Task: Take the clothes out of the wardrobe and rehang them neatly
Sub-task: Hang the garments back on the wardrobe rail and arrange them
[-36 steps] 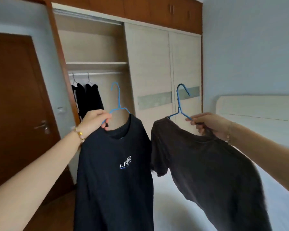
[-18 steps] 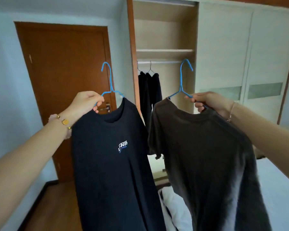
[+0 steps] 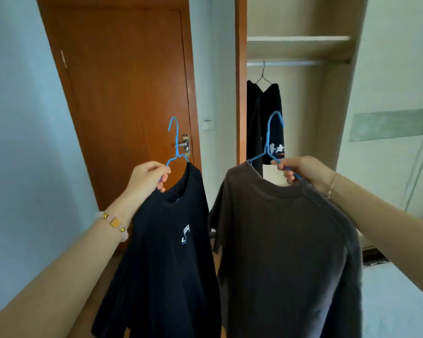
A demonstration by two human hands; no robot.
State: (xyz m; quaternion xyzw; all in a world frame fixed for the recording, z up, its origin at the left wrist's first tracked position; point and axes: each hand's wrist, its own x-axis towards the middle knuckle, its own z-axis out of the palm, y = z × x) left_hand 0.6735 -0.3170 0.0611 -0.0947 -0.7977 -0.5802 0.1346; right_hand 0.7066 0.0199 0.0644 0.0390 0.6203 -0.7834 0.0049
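since both shirts already sit on hangers and are carried toward the open wardrobe [image 3: 300, 45], the task looks roughly midway: the clothes are out and dressed on hangers, but neither is back on the rail [image 3: 286, 63] yet. the left hand [image 3: 148, 175] has its grip clamped on the shoulder wire of a blue wire hanger [image 3: 175, 142] carrying a black t-shirt [image 3: 166, 264] with a small white chest logo. the right hand [image 3: 303, 170] has its grip closed on the sloping arm of a second blue hanger [image 3: 270, 140], which bears a dark brown t-shirt [image 3: 283, 252]. both shirts hang well below the rail, in front of the person, side by side and nearly touching. inside the wardrobe a dark garment with a pale print [image 3: 266, 118] hangs from a thin grey wire hanger at the rail's left end, leaving free rail to its right. the hangers are slim, coated wire with tall open hooks; the shirts look like soft, matte cotton knit with ribbed collars, draping limp with loose folds. the brown one sits slightly skewed, so i judge it may need squaring. the wardrobe is pale wood-grain laminate beside a glossy orange-brown door [image 3: 122, 93].
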